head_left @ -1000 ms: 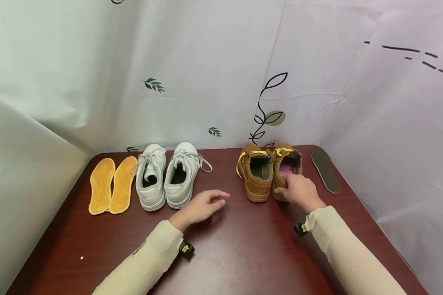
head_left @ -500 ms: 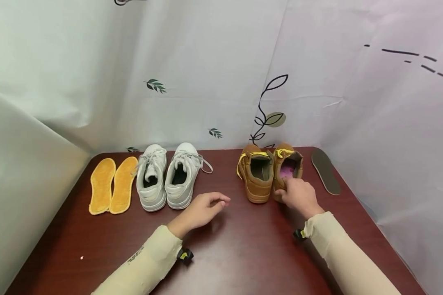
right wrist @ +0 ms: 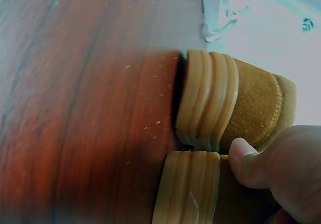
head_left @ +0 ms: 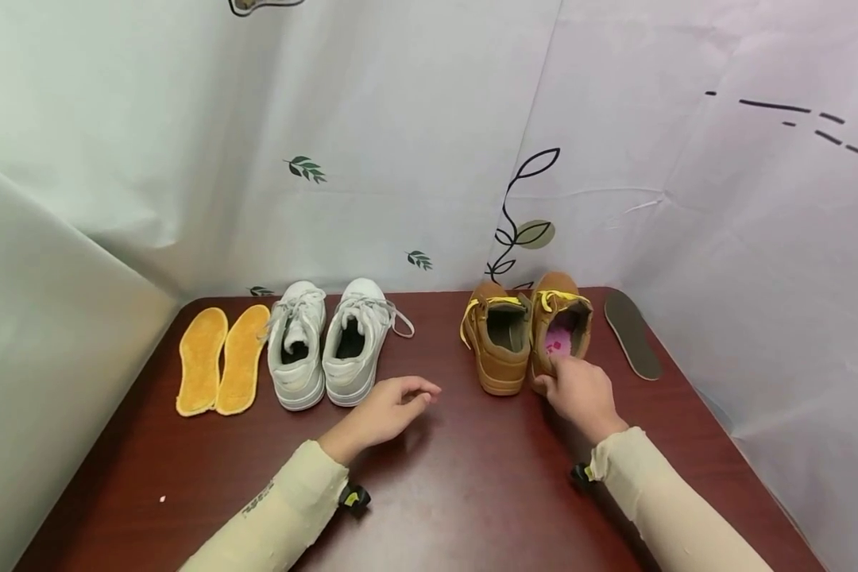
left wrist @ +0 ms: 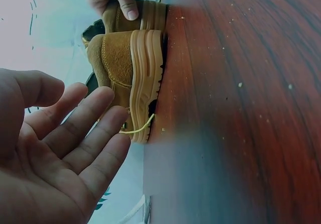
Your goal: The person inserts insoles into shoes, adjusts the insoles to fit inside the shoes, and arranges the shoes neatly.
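Note:
My right hand (head_left: pixel 582 393) grips the heel of the right-hand brown shoe (head_left: pixel 556 282), which has yellow laces. Its thumb (right wrist: pixel 246 158) presses on the outside of the heel, and the other fingers are largely hidden at the opening. Inside that shoe shows a pink patterned insole (head_left: pixel 558 342). The matching brown shoe (head_left: pixel 500 373) stands close on its left, with a dark opening. My left hand (head_left: pixel 382 409) hovers low over the table, holding nothing. In the left wrist view its fingers (left wrist: pixel 85 148) are spread and relaxed, the nearer brown shoe beyond them.
Two white lace-up shoes (head_left: pixel 296 389) stand left of centre. Left of them lie two fuzzy yellow insoles (head_left: pixel 200 357). A dark grey insole (head_left: pixel 632 338) lies along the right edge of the reddish-brown table (head_left: pixel 429 516). White patterned fabric (head_left: pixel 400 119) hangs behind.
The right-hand brown shoe has shifted and turned slightly to the right, and more of its pink insole shows. My right hand sits slightly lower in view. The left hand has barely moved.

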`<state>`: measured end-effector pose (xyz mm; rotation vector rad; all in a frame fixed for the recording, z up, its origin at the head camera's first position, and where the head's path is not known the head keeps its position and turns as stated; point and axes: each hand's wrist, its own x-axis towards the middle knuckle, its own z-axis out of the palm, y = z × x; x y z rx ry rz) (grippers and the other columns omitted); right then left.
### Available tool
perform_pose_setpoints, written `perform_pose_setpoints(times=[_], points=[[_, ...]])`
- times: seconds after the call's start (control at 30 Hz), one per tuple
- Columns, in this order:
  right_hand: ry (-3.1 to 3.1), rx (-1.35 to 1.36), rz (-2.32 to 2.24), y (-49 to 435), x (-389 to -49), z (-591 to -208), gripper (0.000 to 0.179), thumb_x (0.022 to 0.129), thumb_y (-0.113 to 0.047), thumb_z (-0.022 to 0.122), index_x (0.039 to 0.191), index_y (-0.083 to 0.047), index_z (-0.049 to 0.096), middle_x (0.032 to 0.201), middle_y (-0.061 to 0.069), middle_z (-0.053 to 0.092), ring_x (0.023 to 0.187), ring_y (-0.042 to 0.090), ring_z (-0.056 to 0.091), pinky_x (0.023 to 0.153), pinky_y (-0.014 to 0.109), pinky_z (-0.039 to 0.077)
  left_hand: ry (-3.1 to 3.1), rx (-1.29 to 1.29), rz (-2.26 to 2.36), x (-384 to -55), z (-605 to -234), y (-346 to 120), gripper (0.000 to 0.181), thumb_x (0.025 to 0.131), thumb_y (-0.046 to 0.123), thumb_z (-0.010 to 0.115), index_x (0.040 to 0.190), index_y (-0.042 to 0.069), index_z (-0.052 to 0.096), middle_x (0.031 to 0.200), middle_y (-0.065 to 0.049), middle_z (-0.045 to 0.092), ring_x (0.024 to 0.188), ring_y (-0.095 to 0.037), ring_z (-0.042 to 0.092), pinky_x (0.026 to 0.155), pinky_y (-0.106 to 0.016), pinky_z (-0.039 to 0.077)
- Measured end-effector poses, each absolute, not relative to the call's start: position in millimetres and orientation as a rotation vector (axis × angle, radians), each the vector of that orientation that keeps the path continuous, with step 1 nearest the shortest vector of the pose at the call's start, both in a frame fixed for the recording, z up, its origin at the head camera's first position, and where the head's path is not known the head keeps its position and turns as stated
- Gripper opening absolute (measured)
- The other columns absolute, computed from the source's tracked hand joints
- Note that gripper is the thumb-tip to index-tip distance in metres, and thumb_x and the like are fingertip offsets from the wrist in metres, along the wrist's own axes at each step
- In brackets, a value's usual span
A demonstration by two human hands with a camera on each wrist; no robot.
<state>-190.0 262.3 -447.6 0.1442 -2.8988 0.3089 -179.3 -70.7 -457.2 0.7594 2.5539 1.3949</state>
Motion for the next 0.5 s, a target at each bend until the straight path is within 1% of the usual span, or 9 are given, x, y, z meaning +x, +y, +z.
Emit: perform_pose_setpoints(times=[0.13, 0.27, 0.37, 0.5], points=[[-2.857, 0.150, 0.314, 263.1, -189.2, -449.8, 0.035, 0.085, -0.030, 0.079, 0.064, -0.021, 0.053, 0.063, 0.002, 0.059, 0.064, 0.030, 0.062, 0.061, 0.052, 0.050, 2.551, 0.753, 1.393, -179.6, -457.8, -73.3, 0.023, 0.101, 0.017, 0.057, 0.116, 0.009, 0.072, 0.105, 0.001, 0.074, 0.098, -0.012, 0.070, 0.086, -0.030, 0.053], [-2.819, 0.160, 0.317, 264.0, -187.7, -452.4, 0.037, 0.084, -0.029, 0.080, 0.063, -0.020, 0.051, 0.064, 0.002, 0.058, 0.062, 0.029, 0.060, 0.060, 0.052, 0.049, 2.529, 0.756, 1.412, -179.7, -457.4, -76.3, 0.023, 0.101, 0.015, 0.056, 0.116, 0.007, 0.072, 0.107, -0.004, 0.074, 0.100, -0.015, 0.070, 0.087, -0.031, 0.053], [-2.785, 0.182, 0.310, 265.0, -185.3, -455.1, 0.034, 0.084, -0.028, 0.080, 0.067, -0.019, 0.052, 0.068, 0.003, 0.059, 0.062, 0.030, 0.060, 0.060, 0.052, 0.049, 2.522, 0.750, 1.417, -179.9, -456.5, -78.2, 0.023, 0.101, 0.013, 0.056, 0.116, 0.006, 0.071, 0.109, -0.007, 0.074, 0.101, -0.016, 0.069, 0.088, -0.030, 0.053], [-2.732, 0.209, 0.294, 266.6, -181.5, -455.5, 0.027, 0.084, -0.026, 0.080, 0.073, -0.017, 0.057, 0.077, 0.006, 0.064, 0.066, 0.031, 0.062, 0.061, 0.052, 0.050, 2.552, 0.733, 1.399, -181.0, -454.9, -78.5, 0.022, 0.101, 0.014, 0.056, 0.116, 0.008, 0.072, 0.108, -0.004, 0.074, 0.100, -0.015, 0.069, 0.087, -0.032, 0.053]])
